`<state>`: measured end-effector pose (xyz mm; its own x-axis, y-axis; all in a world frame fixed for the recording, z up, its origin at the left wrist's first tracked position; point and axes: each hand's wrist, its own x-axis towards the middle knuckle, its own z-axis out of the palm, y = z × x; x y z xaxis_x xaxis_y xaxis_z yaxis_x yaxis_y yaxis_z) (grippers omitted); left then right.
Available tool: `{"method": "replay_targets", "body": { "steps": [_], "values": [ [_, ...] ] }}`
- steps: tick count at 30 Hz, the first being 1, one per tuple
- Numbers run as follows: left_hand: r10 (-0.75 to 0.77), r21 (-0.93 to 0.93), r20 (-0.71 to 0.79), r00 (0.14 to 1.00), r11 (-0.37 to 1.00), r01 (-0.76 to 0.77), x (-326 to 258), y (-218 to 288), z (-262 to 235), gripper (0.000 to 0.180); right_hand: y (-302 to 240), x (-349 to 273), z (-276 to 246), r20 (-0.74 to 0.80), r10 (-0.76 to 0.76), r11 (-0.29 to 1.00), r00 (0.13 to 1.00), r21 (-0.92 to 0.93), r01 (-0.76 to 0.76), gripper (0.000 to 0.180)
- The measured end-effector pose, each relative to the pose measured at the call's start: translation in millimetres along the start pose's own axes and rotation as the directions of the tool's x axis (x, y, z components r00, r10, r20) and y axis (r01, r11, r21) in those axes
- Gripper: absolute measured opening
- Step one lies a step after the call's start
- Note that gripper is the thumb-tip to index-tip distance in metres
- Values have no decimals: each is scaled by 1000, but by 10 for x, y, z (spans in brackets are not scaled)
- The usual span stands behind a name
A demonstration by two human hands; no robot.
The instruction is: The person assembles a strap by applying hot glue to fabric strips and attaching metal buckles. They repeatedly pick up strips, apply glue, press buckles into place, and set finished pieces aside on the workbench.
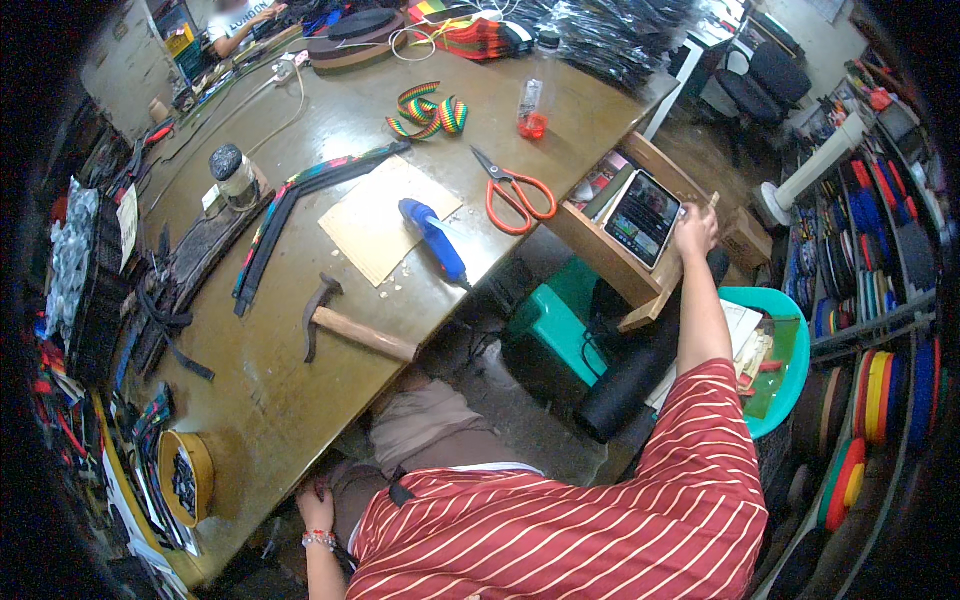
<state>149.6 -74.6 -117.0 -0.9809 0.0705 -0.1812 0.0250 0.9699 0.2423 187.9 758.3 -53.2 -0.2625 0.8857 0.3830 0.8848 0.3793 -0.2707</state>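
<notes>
A cluttered workshop fills the frame, with a long olive-brown worktable [300, 400] running from the lower left up to the top centre and shelves of coloured webbing rolls [880, 400] down the right edge. At the right of centre, the right hand [696, 229] reaches out to the upper corner of a tablet [642, 217] that leans in an open wooden drawer [640, 290] at the table's edge. The fingers rest on the tablet's corner; whether they pinch it or only touch it cannot be told. The left hand [316, 508], near the bottom edge left of centre, sits low by the table's near edge with a beaded bracelet at the wrist; its fingers curl downward, and no held thing shows.

On the table, orange-handled scissors [515, 192] lie just left of the drawer. A blue glue gun [432, 238] rests partly on a sheet of cardboard [385, 220]. A hammer [350, 325] with a wooden handle lies below that. A striped strap [428, 112] coils near the top centre. A teal plastic tub [790, 340] stands on the floor beneath the right arm.
</notes>
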Motion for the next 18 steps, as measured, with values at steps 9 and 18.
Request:
{"method": "replay_targets", "body": {
  "steps": [9,18],
  "values": [
    [-563,-947,315,764,-137,289,153,-1022,346,35,260,-408,-269,194,257,924,947,237,-300,63],
    [-322,-938,188,928,-338,73,204,-2073,927,32,-705,100,409,273,157,759,949,581,-293,69]
  ]
}}
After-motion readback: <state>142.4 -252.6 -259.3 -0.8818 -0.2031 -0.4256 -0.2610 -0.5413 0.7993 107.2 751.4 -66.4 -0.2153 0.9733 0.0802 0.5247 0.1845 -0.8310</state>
